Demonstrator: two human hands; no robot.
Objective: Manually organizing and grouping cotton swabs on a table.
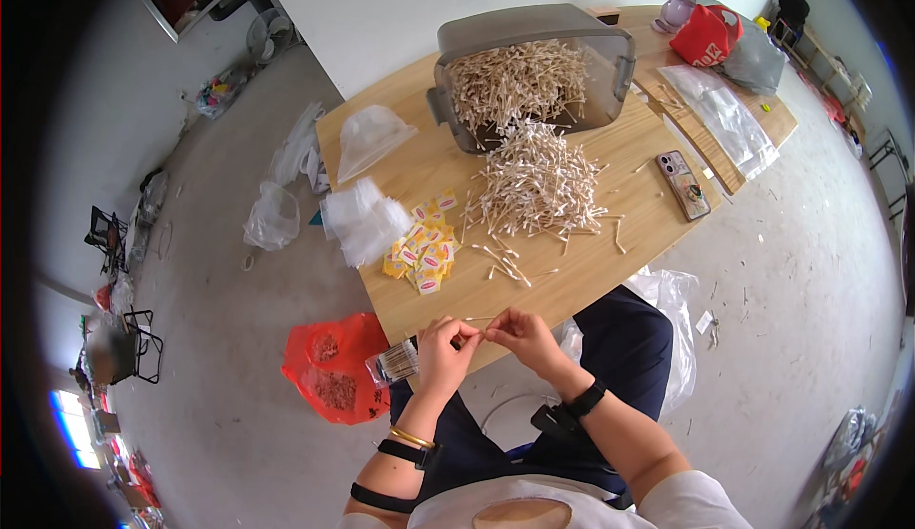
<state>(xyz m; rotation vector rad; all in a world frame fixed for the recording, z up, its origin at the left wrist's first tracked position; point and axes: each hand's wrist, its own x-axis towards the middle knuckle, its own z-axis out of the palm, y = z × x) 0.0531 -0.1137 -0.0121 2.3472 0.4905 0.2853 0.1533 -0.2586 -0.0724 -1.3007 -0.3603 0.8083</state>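
"Both hands at the near table edge! Left hand [448,350], fingers curled and drawn in; right hand [523,338], thumb and forefinger pinched together."

"Fingertips meet in the middle! What's between them?"

"Too small to tell. A thin stick shows just beyond them."

"And the cotton swabs [541,181]?"

"Big heap on the wooden table [639,210], ahead of the hands, a few stray ones nearer. More fill the grey plastic bin [505,26], tipped on its side behind."

"Out left?"

"Yellow-and-white paper labels [426,254], scattered in a pile, touching clear plastic bags [367,222]. Beside the left hand, a clear packet of swabs [398,361], at the table's edge, near a red plastic bag [307,384]."

"Right side?"

"Smartphone [682,186], lying flat, well apart from both hands!"
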